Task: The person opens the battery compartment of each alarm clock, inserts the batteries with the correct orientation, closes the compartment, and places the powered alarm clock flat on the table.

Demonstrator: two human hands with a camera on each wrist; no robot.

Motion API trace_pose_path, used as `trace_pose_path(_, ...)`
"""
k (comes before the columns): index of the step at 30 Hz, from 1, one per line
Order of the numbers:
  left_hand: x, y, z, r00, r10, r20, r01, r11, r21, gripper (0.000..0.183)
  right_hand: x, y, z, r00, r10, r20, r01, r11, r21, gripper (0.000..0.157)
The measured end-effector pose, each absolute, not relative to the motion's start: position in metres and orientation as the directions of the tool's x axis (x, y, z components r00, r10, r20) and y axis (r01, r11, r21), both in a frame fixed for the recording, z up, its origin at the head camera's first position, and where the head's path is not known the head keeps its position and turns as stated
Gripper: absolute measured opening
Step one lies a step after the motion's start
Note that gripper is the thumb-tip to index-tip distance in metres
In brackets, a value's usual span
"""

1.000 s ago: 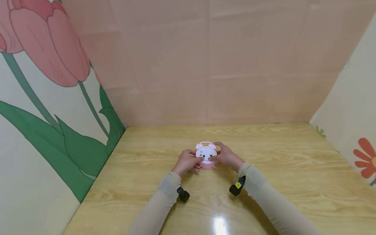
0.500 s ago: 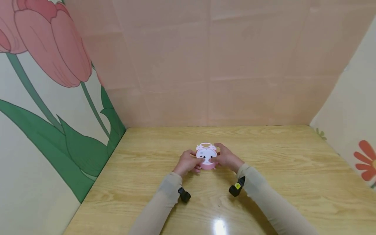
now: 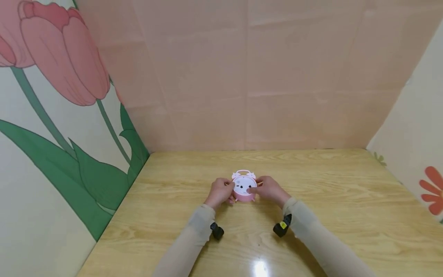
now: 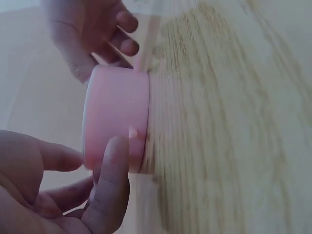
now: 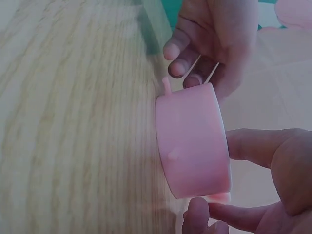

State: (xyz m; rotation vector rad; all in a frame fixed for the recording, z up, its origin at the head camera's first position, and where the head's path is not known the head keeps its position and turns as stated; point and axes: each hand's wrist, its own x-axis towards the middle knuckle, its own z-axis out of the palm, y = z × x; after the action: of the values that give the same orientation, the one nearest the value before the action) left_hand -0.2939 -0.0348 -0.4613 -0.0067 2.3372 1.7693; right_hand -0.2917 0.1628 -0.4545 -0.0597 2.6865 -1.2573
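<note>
A small pink twin-bell alarm clock (image 3: 244, 187) lies on the wooden table, its white back with dark knobs turned up and its handle pointing away. My left hand (image 3: 220, 192) grips its left edge, the thumb at the rim of the back. From the other side my right hand (image 3: 271, 187) holds it, the thumb lying over the back and the fingers at the right edge. In the left wrist view the pink side wall (image 4: 117, 112) stands between both hands. The right wrist view shows the clock's stubby foot (image 5: 167, 86); the clock's front faces the table and is hidden.
The light wood-grain table (image 3: 332, 215) runs back to a pink-beige covered wall (image 3: 294, 77). A panel with painted tulips (image 3: 69, 65) borders it on the left, and a white wall with a red flower (image 3: 430, 188) on the right. Each wrist carries a small black camera (image 3: 217, 231).
My left thumb has drawn back to the clock's left rim. The right index finger has come down from beside the bell to the clock's side. The clock stays about where it was.
</note>
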Motion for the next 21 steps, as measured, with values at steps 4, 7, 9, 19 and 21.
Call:
trace_pose_path(4, -0.295, -0.033, -0.461, -0.986, 0.098, -0.135, -0.094, 0.346, 0.934, 0.021, -0.290, 0.165, -0.459, -0.987, -0.099, -0.130, 0.035, 0.650, -0.759, 0.046)
trace_pose_path(7, -0.296, -0.031, -0.462, -0.990, 0.082, -0.111, -0.071, 0.383, 0.921, 0.020, -0.289, 0.166, -0.460, -0.986, -0.094, -0.137, 0.045, 0.642, -0.766, 0.042)
trace_pose_path(9, -0.296, -0.030, -0.463, -0.993, 0.072, -0.096, -0.059, 0.401, 0.914, 0.020, -0.288, 0.166, -0.461, -0.986, -0.090, -0.140, 0.051, 0.636, -0.770, 0.040)
trace_pose_path(19, -0.299, -0.029, -0.465, -0.992, 0.054, -0.117, -0.091, 0.353, 0.931, 0.018, -0.285, 0.167, -0.452, -0.992, -0.059, -0.110, 0.051, 0.611, -0.790, 0.052)
trace_pose_path(21, -0.299, -0.030, -0.466, -0.991, 0.056, -0.125, -0.100, 0.335, 0.937, 0.018, -0.285, 0.167, -0.448, -0.993, -0.058, -0.101, 0.048, 0.584, -0.810, 0.052)
